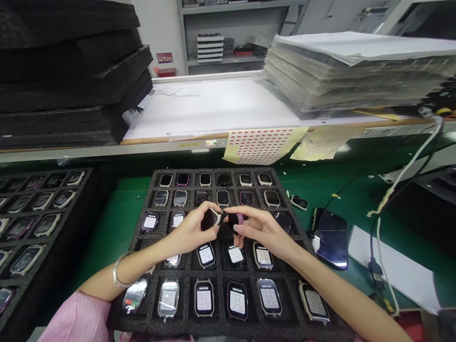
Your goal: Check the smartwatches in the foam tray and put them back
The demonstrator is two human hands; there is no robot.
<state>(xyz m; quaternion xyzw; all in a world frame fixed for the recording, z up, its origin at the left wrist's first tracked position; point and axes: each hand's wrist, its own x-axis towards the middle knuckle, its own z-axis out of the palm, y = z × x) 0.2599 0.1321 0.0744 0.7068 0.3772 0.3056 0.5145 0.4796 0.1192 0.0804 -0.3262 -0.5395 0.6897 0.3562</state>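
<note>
My left hand [195, 228] is closed around a smartwatch body with a light-coloured case [211, 218], held just above the foam tray. Between the thumb and fingers of my right hand [258, 228] is a purple-cased smartwatch body [235, 222], its dark face turned left. Both hands are over the middle of a black foam tray [221, 327], and the fingertips nearly meet. Watch bodies without straps sit in its compartments. Those in the nearer rows, such as a dark watch [237, 300], show lit white grid screens; the far rows have dark screens. My forearms hide some compartments.
A second foam tray of watches [39, 266] lies at left. To the right are a loose watch [299, 202], a smartphone [330, 240], a white sheet [395, 270] and cables [388, 199]. Black foam trays [67, 80] and plastic trays [342, 71] are stacked on the shelf.
</note>
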